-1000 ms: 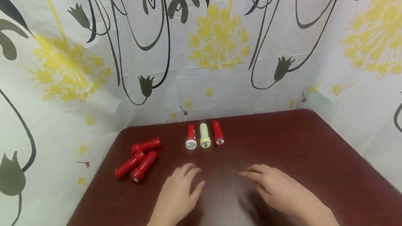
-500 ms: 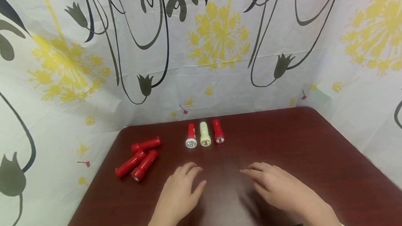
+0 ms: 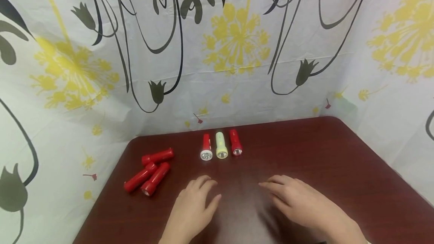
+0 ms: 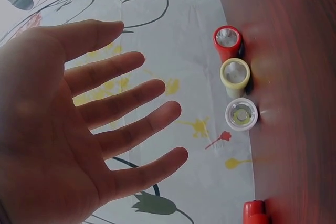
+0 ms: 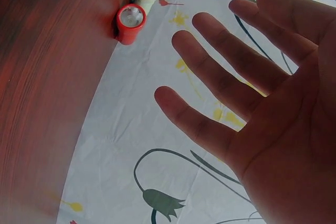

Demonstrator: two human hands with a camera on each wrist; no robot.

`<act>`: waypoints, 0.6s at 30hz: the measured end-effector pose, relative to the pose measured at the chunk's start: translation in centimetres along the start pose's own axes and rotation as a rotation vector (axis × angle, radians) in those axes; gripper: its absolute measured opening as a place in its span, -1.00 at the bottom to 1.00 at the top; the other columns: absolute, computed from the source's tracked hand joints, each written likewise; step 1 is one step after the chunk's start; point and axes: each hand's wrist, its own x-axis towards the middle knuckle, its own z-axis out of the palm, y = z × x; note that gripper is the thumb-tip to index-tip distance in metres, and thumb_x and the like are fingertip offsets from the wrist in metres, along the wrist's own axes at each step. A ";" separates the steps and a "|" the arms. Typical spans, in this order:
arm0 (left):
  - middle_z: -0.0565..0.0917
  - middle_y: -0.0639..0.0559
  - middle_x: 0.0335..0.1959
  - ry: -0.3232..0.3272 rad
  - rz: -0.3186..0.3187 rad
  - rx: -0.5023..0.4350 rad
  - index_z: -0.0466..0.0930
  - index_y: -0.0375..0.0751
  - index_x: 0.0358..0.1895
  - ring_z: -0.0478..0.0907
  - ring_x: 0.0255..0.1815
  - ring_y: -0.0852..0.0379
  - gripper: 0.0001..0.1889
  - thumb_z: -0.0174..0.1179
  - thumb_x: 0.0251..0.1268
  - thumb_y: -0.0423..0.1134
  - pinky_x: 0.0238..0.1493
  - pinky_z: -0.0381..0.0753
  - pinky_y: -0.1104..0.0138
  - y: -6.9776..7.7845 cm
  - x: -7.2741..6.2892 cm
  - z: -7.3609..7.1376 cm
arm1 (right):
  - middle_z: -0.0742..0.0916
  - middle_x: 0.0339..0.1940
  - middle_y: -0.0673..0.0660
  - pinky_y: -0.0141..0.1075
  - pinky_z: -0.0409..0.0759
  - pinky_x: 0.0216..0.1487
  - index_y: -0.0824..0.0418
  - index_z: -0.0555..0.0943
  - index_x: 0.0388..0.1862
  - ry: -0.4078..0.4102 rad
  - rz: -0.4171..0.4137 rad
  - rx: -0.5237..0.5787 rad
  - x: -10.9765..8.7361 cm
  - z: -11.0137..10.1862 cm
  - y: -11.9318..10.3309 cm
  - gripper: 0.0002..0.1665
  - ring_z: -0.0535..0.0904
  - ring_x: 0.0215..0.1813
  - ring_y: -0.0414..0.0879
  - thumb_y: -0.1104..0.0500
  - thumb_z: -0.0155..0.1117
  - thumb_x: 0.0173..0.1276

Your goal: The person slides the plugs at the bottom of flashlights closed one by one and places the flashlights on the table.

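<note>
My left hand (image 3: 191,210) is held over the near part of the table, fingers relaxed and spread, with nothing in it. Opposite it, my right hand (image 3: 301,202) hovers the same way, palm facing inward and bare. Beyond both hands, three flashlights stand in a row with lenses toward me: a red one with a white head (image 3: 206,148), a pale yellow one (image 3: 221,146) and an all-red one (image 3: 235,143). Left of my left hand, three more red flashlights lie in a loose cluster: a rear one (image 3: 158,157), a left one (image 3: 139,177) and a right one (image 3: 156,179).
The dark reddish-brown table (image 3: 305,150) has rounded far corners. A white curtain (image 3: 210,101) printed with flowers hangs along its back and both sides. In the left wrist view, part of a red flashlight (image 4: 255,212) shows at the bottom edge.
</note>
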 end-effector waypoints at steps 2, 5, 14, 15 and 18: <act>0.67 0.01 0.27 0.009 -0.001 -0.003 0.69 0.03 0.23 0.64 0.24 -0.05 -0.55 0.41 0.34 0.07 0.16 0.75 -0.08 -0.1 0.1 0.0 | 0.76 0.12 -0.13 -0.19 0.77 0.05 -0.01 0.73 0.27 -0.005 -0.005 -0.001 0.2 -0.1 0.1 -0.54 0.73 0.06 -0.21 0.24 0.40 0.41; 0.69 0.00 0.25 0.047 0.003 0.009 0.70 0.02 0.21 0.65 0.23 -0.06 -0.58 0.40 0.36 0.04 0.15 0.76 -0.07 -0.5 0.4 0.0 | 0.76 0.10 -0.12 -0.20 0.76 0.04 0.00 0.73 0.27 -0.013 -0.016 -0.001 0.8 -0.3 0.2 -0.54 0.72 0.04 -0.22 0.24 0.39 0.41; 0.64 -0.10 0.37 0.025 -0.220 0.019 0.59 -0.05 0.38 0.59 0.39 -0.17 -0.41 0.40 0.36 0.07 0.31 0.67 -0.18 -4.1 2.2 -1.5 | 0.75 0.01 -0.07 -0.21 0.74 -0.02 0.01 0.74 0.25 -0.073 -0.068 0.002 3.2 0.0 0.0 -0.51 0.67 -0.06 -0.22 0.29 0.36 0.37; 0.64 -0.12 0.37 0.031 -0.242 0.033 0.58 -0.08 0.39 0.60 0.39 -0.19 -0.41 0.39 0.37 0.06 0.31 0.66 -0.19 -4.9 2.4 -1.7 | 0.75 0.02 -0.07 -0.21 0.74 -0.02 0.00 0.74 0.25 -0.080 -0.072 0.001 3.5 0.2 -0.1 -0.52 0.68 -0.06 -0.21 0.29 0.35 0.37; 0.65 -0.23 0.34 0.050 -0.291 0.082 0.56 -0.19 0.39 0.60 0.34 -0.28 -0.42 0.36 0.41 0.00 0.24 0.67 -0.25 -7.7 2.9 -2.1 | 0.76 0.03 -0.05 -0.20 0.75 -0.02 -0.01 0.74 0.25 -0.102 -0.081 0.002 3.9 0.5 -0.6 -0.52 0.70 -0.04 -0.18 0.27 0.34 0.38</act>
